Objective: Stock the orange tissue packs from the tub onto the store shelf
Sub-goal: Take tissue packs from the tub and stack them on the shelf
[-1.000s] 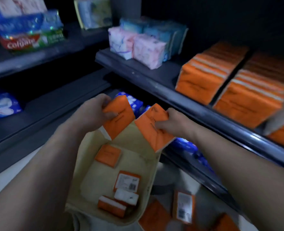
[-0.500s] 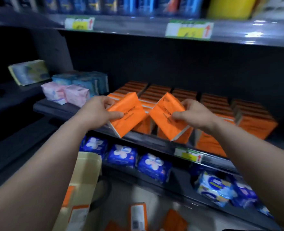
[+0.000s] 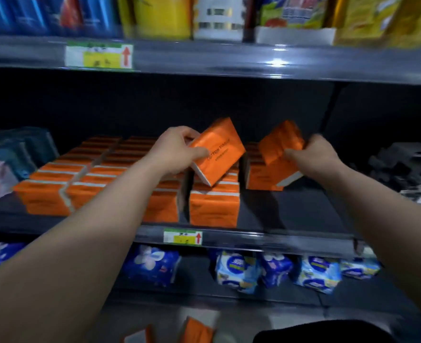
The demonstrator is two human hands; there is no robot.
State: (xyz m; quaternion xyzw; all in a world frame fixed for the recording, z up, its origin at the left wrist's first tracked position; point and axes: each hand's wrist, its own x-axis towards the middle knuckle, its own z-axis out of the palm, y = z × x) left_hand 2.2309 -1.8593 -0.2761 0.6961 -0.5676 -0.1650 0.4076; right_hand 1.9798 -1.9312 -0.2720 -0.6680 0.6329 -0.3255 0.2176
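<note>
My left hand (image 3: 174, 151) grips an orange tissue pack (image 3: 218, 151), tilted, just above the fourth row of orange packs (image 3: 213, 209) on the dark middle shelf (image 3: 298, 211). My right hand (image 3: 315, 158) grips a second orange pack (image 3: 278, 147), blurred, held over the short rightmost row (image 3: 261, 178) further back. Several rows of orange packs (image 3: 56, 194) fill the shelf to the left. The tub is out of view.
Bare shelf lies in front of the rightmost row. Loose orange packs (image 3: 197, 331) lie on the floor at the bottom edge. Blue and white tissue bags (image 3: 236, 271) sit on the shelf below, pastel packs (image 3: 1, 169) at far left, dark items (image 3: 407, 167) at right, an upper shelf (image 3: 229, 60) overhead.
Both hands lifted a pack each out of the tub and carried them up and forward to the shelf. The view swung up; the tub left the frame.
</note>
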